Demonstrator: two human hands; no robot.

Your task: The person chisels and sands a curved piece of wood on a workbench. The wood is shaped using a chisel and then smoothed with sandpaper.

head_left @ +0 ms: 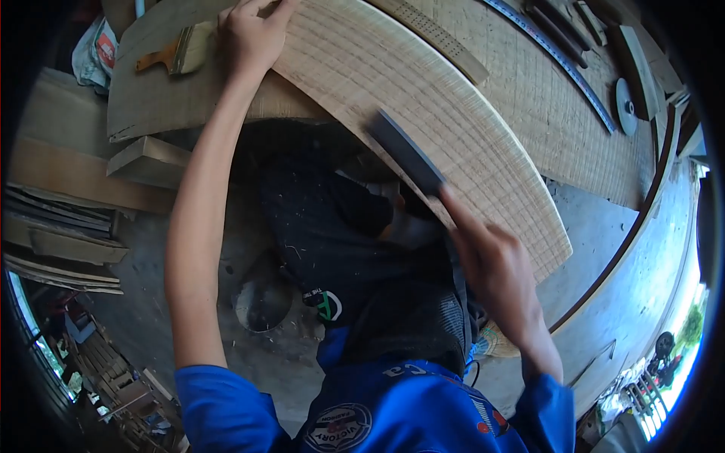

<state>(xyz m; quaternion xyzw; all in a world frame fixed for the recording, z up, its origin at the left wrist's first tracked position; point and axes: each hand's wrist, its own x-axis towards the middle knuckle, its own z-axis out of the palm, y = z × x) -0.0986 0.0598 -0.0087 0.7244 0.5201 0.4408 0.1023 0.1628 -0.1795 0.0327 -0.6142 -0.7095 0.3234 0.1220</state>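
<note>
A long curved wooden board (423,98) lies across a wooden work surface, its near end sticking out past the surface's edge. My left hand (258,34) holds the board's far left end, fingers bent over it. In my right hand (495,264), slightly blurred, is the end of a flat dark file (408,151). The file lies along the board's near edge, pointing up and to the left. Whatever handle it has is hidden by my fingers. Left of my left hand, a brush (185,51) with a wooden handle rests on the work surface.
Beyond the board lie a perforated wooden strip (438,36), a blue metal ruler (555,57), a grey disc (626,107) and dark bars (559,30). Stacked wooden pieces (64,234) stand at left. A wooden block (149,160) sits below the work surface's left edge.
</note>
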